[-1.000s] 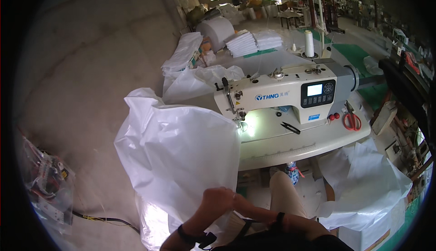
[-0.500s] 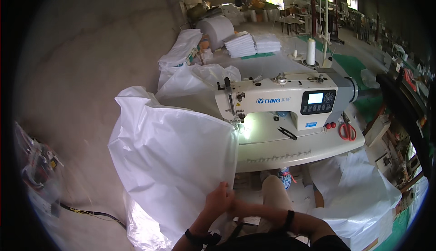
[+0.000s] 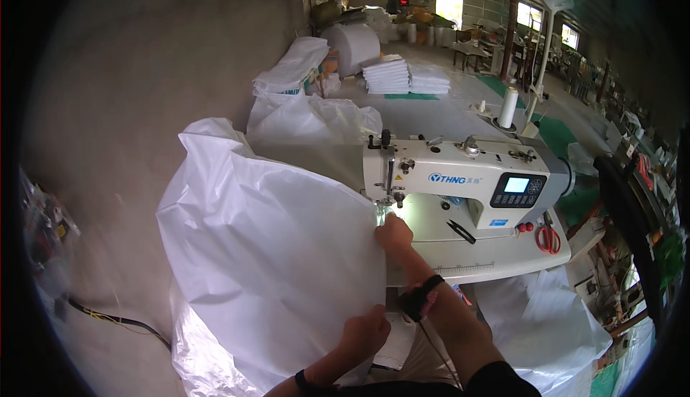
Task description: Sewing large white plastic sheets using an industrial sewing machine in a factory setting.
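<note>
A big white plastic sheet (image 3: 273,253) hangs over the left side of a sewing machine (image 3: 460,174), its right edge running down from the lit needle area. At that edge, just below the presser foot (image 3: 394,200), my right hand (image 3: 394,234) is closed on the sheet, fingertips partly hidden. Lower down, near my lap, my left hand (image 3: 364,334) grips the same edge with fingers curled. Black thread snips (image 3: 461,231) lie on the machine bed to the right of my right hand. Red-handled scissors (image 3: 548,237) rest farther right.
A thread cone (image 3: 507,107) stands behind the machine. Folded white stacks (image 3: 388,76) and a large white roll (image 3: 352,48) are at the back. More white sheeting (image 3: 539,325) hangs below the table at right. A bare wall (image 3: 144,74) borders the left; a black cable (image 3: 129,325) runs at lower left.
My right hand has moved up from beside my left hand to the sheet's edge by the presser foot. My left hand stays low on the edge. The view has shifted slightly.
</note>
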A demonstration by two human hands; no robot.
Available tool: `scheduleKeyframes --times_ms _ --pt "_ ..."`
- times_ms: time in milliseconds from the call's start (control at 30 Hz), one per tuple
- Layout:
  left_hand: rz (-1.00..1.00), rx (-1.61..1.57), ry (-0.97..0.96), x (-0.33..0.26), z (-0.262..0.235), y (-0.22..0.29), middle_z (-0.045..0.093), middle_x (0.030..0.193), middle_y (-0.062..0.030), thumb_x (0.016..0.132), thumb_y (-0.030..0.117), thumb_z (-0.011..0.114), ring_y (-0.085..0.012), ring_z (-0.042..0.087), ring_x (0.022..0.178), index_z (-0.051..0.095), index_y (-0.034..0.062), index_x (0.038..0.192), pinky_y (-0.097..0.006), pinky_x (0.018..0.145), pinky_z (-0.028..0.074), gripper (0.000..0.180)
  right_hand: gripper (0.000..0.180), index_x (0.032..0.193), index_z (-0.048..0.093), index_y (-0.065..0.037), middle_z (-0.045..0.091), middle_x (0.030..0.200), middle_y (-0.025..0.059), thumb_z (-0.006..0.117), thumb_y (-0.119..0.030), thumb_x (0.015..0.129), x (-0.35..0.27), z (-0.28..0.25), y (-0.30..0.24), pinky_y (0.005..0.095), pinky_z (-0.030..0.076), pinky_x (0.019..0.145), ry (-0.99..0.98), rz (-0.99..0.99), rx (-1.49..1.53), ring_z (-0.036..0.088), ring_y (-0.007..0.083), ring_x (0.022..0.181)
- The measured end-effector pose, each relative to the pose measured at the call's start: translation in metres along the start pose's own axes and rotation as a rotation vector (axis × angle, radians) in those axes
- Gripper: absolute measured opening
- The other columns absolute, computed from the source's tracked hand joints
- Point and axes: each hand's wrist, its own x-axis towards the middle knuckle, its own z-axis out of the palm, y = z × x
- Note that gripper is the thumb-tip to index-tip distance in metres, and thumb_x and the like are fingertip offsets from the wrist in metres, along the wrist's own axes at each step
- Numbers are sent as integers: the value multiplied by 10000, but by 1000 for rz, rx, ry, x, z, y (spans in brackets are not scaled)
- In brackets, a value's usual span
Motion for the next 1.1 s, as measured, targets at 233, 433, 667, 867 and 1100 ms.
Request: scheduleKeyframes --times_ms 233,433,667,867,1100 --pt "-57 -138 -35 -5 8 -22 527 553 -175 770 127 553 -397 550 546 469 61 806 -484 491 432 113 215 951 549 -8 570 967 173 469 -105 777 -12 16 -11 440 477 714 122 -118 -189 605 332 827" --pt "-124 -245 -52 -10 10 -35 531 601 -207 773 134 548 -423 544 610 465 52 815 -501 539 420 124 162 893 578 2 539 990 169 480 -74 787 -13 17 -14 394 500 694 6 -224 -370 602 315 844" --pt "-110 -154 -54 2 4 -34 541 675 -226 807 142 528 -422 551 682 515 50 865 -475 566 436 110 215 938 599 -1 506 998 153 539 -115 765 -18 13 -13 363 504 712 116 -300 -479 555 286 865" --pt "-52 149 75 -7 -1 -13 556 772 -184 826 161 501 -397 560 718 536 53 870 -471 631 454 122 234 997 558 -16 534 979 186 486 -137 810 -83 -7 8 414 501 709 47 -220 -160 588 334 858" --pt "-51 86 32 -11 13 -12 575 824 -195 835 168 497 -406 567 751 545 41 887 -487 656 449 145 428 1235 434 -36 615 842 245 450 -168 828 -125 2 11 460 492 686 -93 -87 -135 618 375 784"
